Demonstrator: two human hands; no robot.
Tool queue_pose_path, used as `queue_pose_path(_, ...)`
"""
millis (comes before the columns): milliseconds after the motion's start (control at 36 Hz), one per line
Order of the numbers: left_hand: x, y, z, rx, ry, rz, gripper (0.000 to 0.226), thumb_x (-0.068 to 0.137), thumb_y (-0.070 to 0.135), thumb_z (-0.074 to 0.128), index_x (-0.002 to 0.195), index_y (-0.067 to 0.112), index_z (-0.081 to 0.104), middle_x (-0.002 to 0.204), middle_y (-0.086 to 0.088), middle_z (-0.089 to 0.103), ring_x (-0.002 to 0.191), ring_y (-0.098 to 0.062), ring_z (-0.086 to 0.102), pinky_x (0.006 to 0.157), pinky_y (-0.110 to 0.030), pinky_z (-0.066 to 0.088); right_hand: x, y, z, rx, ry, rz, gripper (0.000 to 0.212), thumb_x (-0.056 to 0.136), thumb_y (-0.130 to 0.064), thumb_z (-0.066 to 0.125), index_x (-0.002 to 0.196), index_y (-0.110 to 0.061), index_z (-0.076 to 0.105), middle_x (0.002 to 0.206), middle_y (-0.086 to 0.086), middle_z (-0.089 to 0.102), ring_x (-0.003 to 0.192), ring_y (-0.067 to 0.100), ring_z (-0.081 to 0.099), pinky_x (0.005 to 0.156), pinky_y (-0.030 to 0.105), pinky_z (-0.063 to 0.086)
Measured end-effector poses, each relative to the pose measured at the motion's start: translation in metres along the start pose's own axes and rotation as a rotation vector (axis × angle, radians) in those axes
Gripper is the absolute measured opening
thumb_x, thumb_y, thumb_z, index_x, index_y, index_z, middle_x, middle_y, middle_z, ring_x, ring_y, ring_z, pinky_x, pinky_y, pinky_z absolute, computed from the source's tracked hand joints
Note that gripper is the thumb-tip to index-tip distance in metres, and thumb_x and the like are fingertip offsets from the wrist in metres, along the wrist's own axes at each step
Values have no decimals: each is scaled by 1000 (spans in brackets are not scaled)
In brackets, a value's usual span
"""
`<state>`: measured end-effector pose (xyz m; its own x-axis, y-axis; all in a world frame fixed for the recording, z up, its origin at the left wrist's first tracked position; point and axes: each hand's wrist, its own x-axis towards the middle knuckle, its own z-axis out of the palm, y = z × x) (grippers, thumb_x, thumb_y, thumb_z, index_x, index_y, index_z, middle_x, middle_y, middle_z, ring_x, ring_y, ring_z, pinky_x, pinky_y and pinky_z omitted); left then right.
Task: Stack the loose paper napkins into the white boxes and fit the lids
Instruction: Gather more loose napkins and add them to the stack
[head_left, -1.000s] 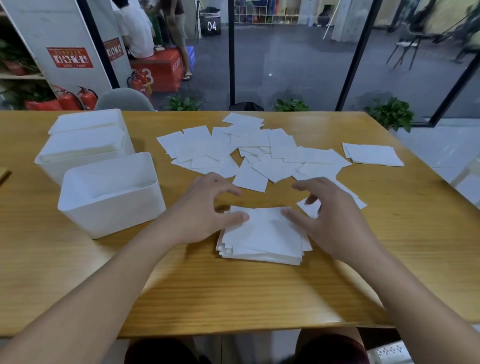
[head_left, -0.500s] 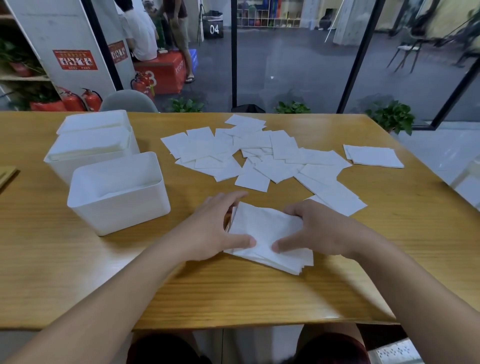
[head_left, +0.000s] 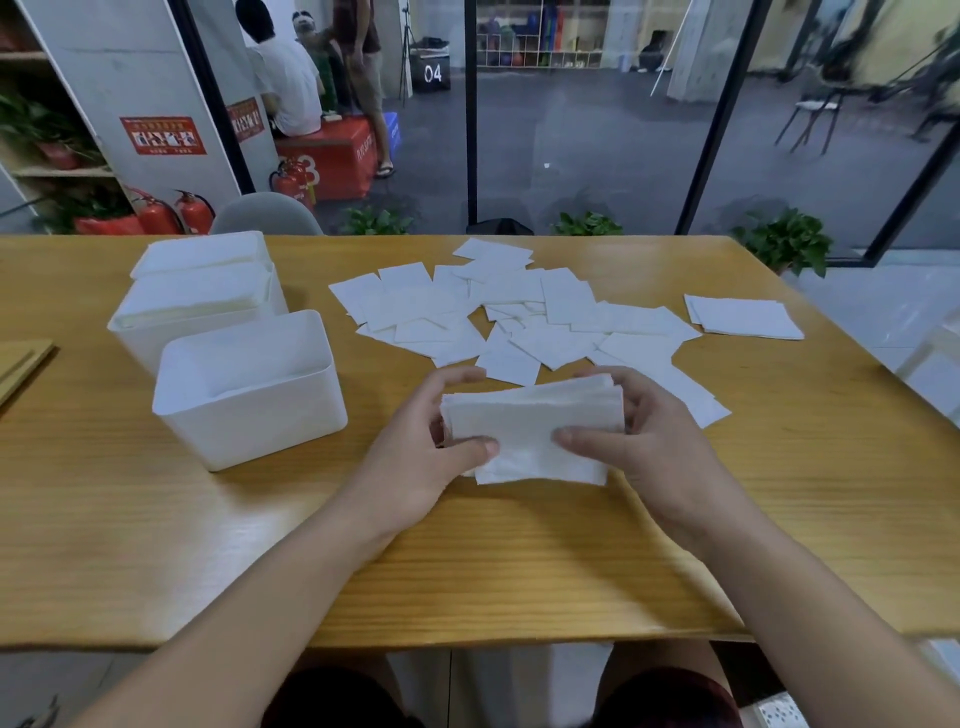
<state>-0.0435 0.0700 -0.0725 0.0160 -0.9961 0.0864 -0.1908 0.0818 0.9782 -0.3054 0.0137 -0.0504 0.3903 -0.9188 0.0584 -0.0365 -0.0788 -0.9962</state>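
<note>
- Between your two hands, just above the table (head_left: 519, 571), sits the napkin stack (head_left: 535, 431): tilted up toward you, far edge higher, near edge hanging loose. Looks like you're squaring the edges before boxing it.
- Your left hand (head_left: 431, 441) grips the stack's left end: thumb curled over the top face, fingers wrapped round behind. That pinch stops the sheets fanning out.
- Your right hand (head_left: 644, 441) mirrors it on the right end: thumb on top, fingers curled round the far corner. Both hands are closed on the paper, neither spare.
- Two-sided hold makes sense: thin soft sheets slide off each other, and the lower sheets already stick out at the bottom edge.
- Just left of your left hand stands the open box (head_left: 249, 389), no lid on; I can't tell whether anything is in it. Probably the target: it's the nearest, a short move left.
- Behind it, touching or nearly so, is the rear box (head_left: 197, 306), with a white lid-like piece on top and another (head_left: 202, 254) behind it; whether either is seated I can't tell.
- Beyond the stack lie the loose napkins (head_left: 519, 312), overlapping across the table's middle, so plenty left to gather.
- At far right, apart from the scatter, sits a small neat pile (head_left: 743, 317), apparently pre-sorted.
- Risk: a loose grip during the drop could let the bottom sheets catch on the box rim.
</note>
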Motion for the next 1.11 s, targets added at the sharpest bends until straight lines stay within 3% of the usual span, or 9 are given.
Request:
queue_pose_path(83,-2,3,5,-60,61,12,64,94,17,83,144,50,60,117,1,75,103,-19,72,92,-30,59,-2,1,9,87,3,-38,44,87,-21,90,128,-25,74,123,7,79,117,28,76,99,44,59)
queue_pose_path(250,-11,-7,19,-53,155,-19,94,92,8,84,157,56,37,129,6,72,118,-10,72,99,-30,59,-12,18,26,-147,139,-28,58,86,-40,90,135,-50,62,109,-18,76,98,8,76,78,16,57)
queue_pose_path(472,-14,2,36,-38,219,36,103,97,13,79,159,70,19,160,13,52,150,-15,50,121,-41,47,-8,12,36,-58,170,-69,62,86,-49,82,141,-57,55,120,-14,70,106,1,70,83,21,58)
queue_pose_path(583,-14,-2,35,-66,279,32,105,94,10,80,163,63,20,131,17,65,119,4,67,92,-18,56,-10,14,43,-82,233,-31,62,80,-78,70,138,-63,52,136,-27,56,112,-15,55,90,21,44)
queue_pose_path(639,-14,2,41,-66,259,48,105,94,11,79,161,66,19,142,15,61,124,4,64,92,-12,54,-8,13,50,-47,270,-38,59,81,-81,68,135,-60,55,127,-29,64,100,-13,60,84,19,47)
queue_pose_path(722,-16,7,51,-110,270,105,103,96,2,72,162,63,23,154,10,59,132,-8,66,103,-20,56,-2,9,62,-70,323,-108,47,94,-67,72,135,-53,58,123,-44,59,102,-15,60,79,8,49)
queue_pose_path(778,-16,6,50,-122,335,133,101,96,-1,71,163,59,26,151,12,60,133,-7,65,102,-17,54,1,9,62,-71,343,-126,42,99,-56,74,137,-49,58,123,-33,63,98,-11,62,77,3,46)
queue_pose_path(917,-17,0,33,-117,341,68,105,91,3,80,163,58,27,127,15,67,117,-2,70,94,-23,59,4,18,56,-2,320,-46,40,90,-66,69,127,-51,64,105,-8,58,84,-7,57,81,23,47)
queue_pose_path(1111,-19,0,37,-62,346,132,96,85,-6,80,158,42,39,119,3,62,101,-16,69,82,-23,56,9,23,70,51,369,-107,20,98,-49,68,118,-46,69,99,-23,68,89,-7,63,72,8,47)
